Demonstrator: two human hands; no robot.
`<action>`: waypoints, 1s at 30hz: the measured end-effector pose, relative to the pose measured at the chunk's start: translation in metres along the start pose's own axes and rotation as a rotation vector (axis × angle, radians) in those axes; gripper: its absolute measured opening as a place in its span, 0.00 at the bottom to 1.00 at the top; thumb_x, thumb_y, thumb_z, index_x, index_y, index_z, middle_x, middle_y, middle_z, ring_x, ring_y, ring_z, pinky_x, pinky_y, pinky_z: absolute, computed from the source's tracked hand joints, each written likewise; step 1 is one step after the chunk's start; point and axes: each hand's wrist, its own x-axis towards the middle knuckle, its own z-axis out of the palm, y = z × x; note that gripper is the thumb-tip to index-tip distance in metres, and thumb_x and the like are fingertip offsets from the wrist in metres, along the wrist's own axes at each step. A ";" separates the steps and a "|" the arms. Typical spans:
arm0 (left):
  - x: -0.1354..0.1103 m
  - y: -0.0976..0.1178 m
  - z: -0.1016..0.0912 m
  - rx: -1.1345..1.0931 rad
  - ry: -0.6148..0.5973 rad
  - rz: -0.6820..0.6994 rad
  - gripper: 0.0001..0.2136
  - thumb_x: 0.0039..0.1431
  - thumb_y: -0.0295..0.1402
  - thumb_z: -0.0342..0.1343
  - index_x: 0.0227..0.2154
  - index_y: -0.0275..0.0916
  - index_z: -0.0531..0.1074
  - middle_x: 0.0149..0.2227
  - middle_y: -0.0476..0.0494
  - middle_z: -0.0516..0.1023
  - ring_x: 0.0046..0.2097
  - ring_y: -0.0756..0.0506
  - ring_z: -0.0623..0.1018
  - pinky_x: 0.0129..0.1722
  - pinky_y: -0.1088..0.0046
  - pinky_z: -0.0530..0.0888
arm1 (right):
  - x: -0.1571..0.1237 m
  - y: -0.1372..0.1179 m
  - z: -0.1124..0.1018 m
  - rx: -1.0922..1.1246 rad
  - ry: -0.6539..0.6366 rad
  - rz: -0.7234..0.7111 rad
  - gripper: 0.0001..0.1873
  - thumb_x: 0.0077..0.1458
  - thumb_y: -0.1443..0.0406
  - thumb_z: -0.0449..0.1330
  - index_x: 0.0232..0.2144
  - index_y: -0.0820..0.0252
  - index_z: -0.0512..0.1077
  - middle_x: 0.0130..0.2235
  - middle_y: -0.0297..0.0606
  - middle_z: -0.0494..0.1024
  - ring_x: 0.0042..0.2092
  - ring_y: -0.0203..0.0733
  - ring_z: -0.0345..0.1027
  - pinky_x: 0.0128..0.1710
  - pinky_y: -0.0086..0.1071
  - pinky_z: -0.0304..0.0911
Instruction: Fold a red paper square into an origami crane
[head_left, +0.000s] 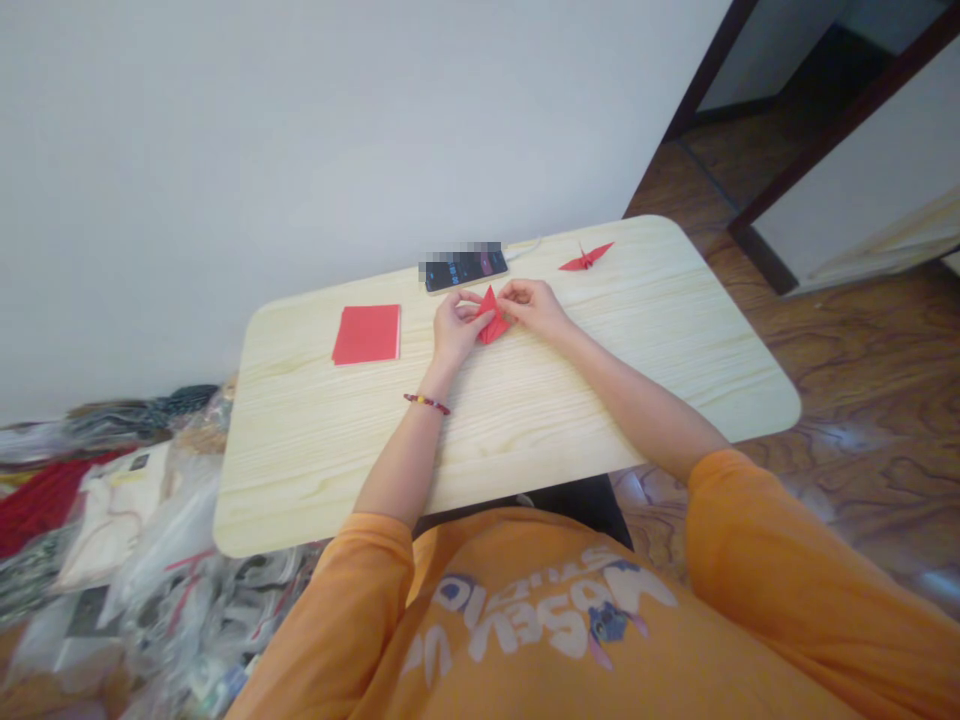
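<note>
A half-folded piece of red paper (492,318) lies on the light wooden table (525,400), pinched from both sides. My left hand (454,328) grips its left edge with closed fingers. My right hand (534,303) presses and pinches its right side. A beaded bracelet sits on my left wrist. A stack of red square paper (367,334) rests to the left of my hands. A finished red paper crane (586,258) stands at the far right of the table.
A dark phone (465,270) with a white cable lies against the wall just beyond my hands. Bags and clutter (112,540) pile up on the floor to the left. Wooden floor and a doorway (787,200) are to the right.
</note>
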 end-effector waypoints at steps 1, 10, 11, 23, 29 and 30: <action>0.000 0.000 0.000 0.010 -0.017 0.002 0.13 0.44 0.25 0.64 0.31 0.38 0.67 0.25 0.50 0.78 0.27 0.50 0.78 0.28 0.77 0.73 | 0.000 -0.001 0.000 0.020 0.003 0.013 0.11 0.46 0.58 0.63 0.25 0.61 0.68 0.21 0.30 0.68 0.23 0.32 0.60 0.23 0.26 0.54; -0.003 0.005 -0.002 0.038 -0.122 -0.036 0.14 0.42 0.25 0.65 0.32 0.37 0.68 0.22 0.51 0.76 0.24 0.51 0.76 0.25 0.79 0.69 | 0.003 -0.008 -0.005 0.176 0.061 0.130 0.11 0.45 0.62 0.65 0.25 0.62 0.68 0.21 0.29 0.69 0.20 0.27 0.55 0.18 0.23 0.48; -0.003 0.005 -0.002 0.038 -0.128 -0.042 0.15 0.41 0.25 0.65 0.32 0.37 0.67 0.22 0.52 0.76 0.24 0.51 0.76 0.25 0.79 0.69 | 0.003 -0.008 -0.005 0.184 0.065 0.137 0.11 0.46 0.62 0.66 0.25 0.62 0.69 0.20 0.29 0.69 0.20 0.27 0.55 0.18 0.22 0.48; -0.002 0.010 -0.007 0.009 -0.187 -0.124 0.16 0.40 0.26 0.65 0.33 0.38 0.67 0.23 0.51 0.78 0.24 0.50 0.76 0.25 0.77 0.70 | 0.003 -0.016 -0.009 0.303 0.038 0.209 0.08 0.51 0.66 0.64 0.25 0.63 0.68 0.22 0.30 0.71 0.19 0.26 0.58 0.15 0.21 0.46; -0.002 0.013 -0.007 0.026 -0.158 -0.140 0.17 0.39 0.25 0.65 0.33 0.38 0.65 0.21 0.53 0.76 0.22 0.51 0.75 0.24 0.78 0.68 | -0.001 -0.025 -0.019 0.112 -0.206 0.259 0.06 0.48 0.68 0.64 0.24 0.66 0.72 0.17 0.30 0.69 0.18 0.26 0.55 0.17 0.22 0.49; -0.002 0.014 -0.007 0.032 -0.155 -0.143 0.17 0.39 0.25 0.66 0.33 0.39 0.65 0.21 0.54 0.76 0.22 0.51 0.74 0.24 0.78 0.67 | -0.002 -0.027 -0.020 0.086 -0.224 0.265 0.05 0.47 0.68 0.65 0.24 0.66 0.73 0.17 0.29 0.68 0.18 0.26 0.55 0.17 0.22 0.49</action>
